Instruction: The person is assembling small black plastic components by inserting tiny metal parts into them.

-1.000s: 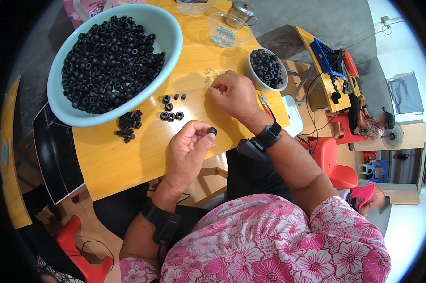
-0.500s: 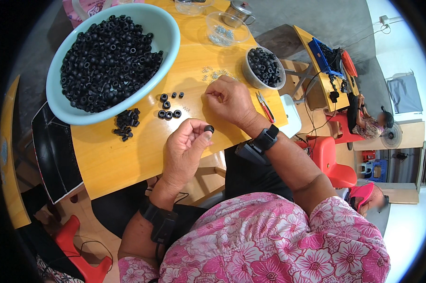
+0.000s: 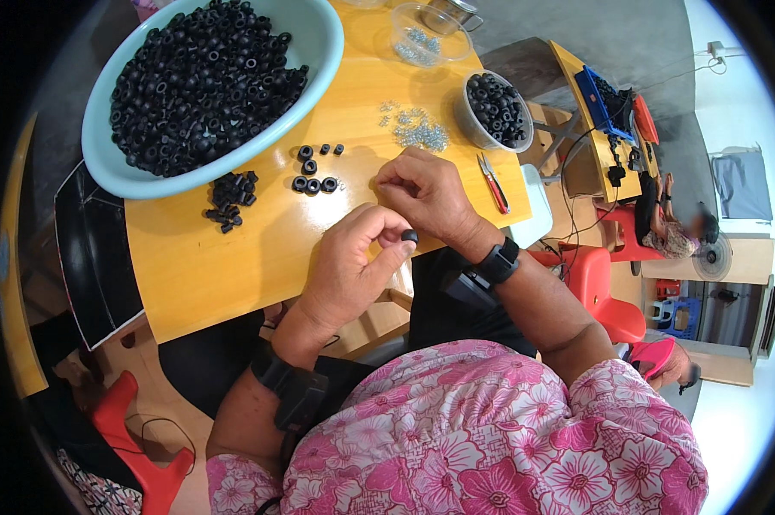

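Pale blue basin (image 3: 320, 39) at 10 o'clock from the hands, heaped with black caps (image 3: 207, 94). Clear tub (image 3: 471, 129) between 1 and 2 o'clock, set at the table's right edge, filled with more black caps. Clear bowl (image 3: 453, 43) at 12 o'clock, small metal bits (image 3: 417, 47) held in it; part of a metal pot (image 3: 456, 10) is seen beyond. At 2 o'clock, well apart on another table, black things are held in a blue tray (image 3: 592, 96). Black piece (image 3: 410, 235) is clamped between thumb and forefinger of the left hand (image 3: 349, 262), above the table's near edge. Right hand (image 3: 430, 193) is placed just beside it at 1 o'clock, fingers curled in; whether they are closed on anything cannot be told. Loose metal scraps (image 3: 422, 133) are spread past the right hand at 12 to 1 o'clock; red-handled cutters (image 3: 494, 184) are laid at 2 o'clock, near the right edge. Black rings (image 3: 313, 184) are grouped at 10 o'clock, a pile of small black plugs (image 3: 231, 202) at 9, by the basin. Open room on the yellow table (image 3: 198, 283) is left at 8 to 9 o'clock, between plugs and near edge.
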### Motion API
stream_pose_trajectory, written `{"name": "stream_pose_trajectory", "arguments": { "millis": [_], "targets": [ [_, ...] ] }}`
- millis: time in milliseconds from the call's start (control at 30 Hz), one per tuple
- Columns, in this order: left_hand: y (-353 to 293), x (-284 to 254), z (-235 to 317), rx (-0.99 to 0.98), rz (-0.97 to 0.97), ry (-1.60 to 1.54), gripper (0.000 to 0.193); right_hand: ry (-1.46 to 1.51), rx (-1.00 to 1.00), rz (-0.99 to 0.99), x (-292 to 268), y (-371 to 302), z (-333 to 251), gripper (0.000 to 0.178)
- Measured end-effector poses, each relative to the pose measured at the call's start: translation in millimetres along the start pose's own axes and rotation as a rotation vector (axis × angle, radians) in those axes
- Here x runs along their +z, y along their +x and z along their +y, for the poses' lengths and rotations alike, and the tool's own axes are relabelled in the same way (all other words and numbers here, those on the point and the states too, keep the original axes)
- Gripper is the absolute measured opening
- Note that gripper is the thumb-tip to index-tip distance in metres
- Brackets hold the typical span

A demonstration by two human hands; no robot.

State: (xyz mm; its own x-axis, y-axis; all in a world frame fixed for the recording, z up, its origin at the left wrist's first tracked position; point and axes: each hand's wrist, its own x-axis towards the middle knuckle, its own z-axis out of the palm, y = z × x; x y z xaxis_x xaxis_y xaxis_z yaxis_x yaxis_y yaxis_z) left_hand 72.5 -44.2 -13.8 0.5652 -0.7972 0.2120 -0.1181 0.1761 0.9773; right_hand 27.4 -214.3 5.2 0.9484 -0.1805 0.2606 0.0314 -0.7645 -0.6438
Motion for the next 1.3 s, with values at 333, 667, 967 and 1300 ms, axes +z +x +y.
{"name": "stream_pose_trajectory", "arguments": {
  "millis": [333, 667, 967, 1300],
  "targets": [
    [-4.2, 0.5, 4.0, 0.119, -0.175, 0.117, 0.015, 0.13, 0.141, -0.056, -2.3, -3.8, -9.4, 0.008],
    [-10.9, 0.8, 6.6, 0.036, -0.323, 0.088, 0.015, 0.266, -0.106, -0.348, 11.9, 15.6, -17.0, 0.018],
    [-13.1, 2.9, 0.3, 0.053, -0.303, 0.003, 0.014, 0.166, -0.183, -0.488, 15.7, 20.1, -25.0, 0.025],
    [-10.3, -0.7, 4.6, 0.003, -0.32, 0.044, 0.018, 0.189, -0.177, -0.482, 19.7, 24.9, -21.1, 0.024]
  ]
}}
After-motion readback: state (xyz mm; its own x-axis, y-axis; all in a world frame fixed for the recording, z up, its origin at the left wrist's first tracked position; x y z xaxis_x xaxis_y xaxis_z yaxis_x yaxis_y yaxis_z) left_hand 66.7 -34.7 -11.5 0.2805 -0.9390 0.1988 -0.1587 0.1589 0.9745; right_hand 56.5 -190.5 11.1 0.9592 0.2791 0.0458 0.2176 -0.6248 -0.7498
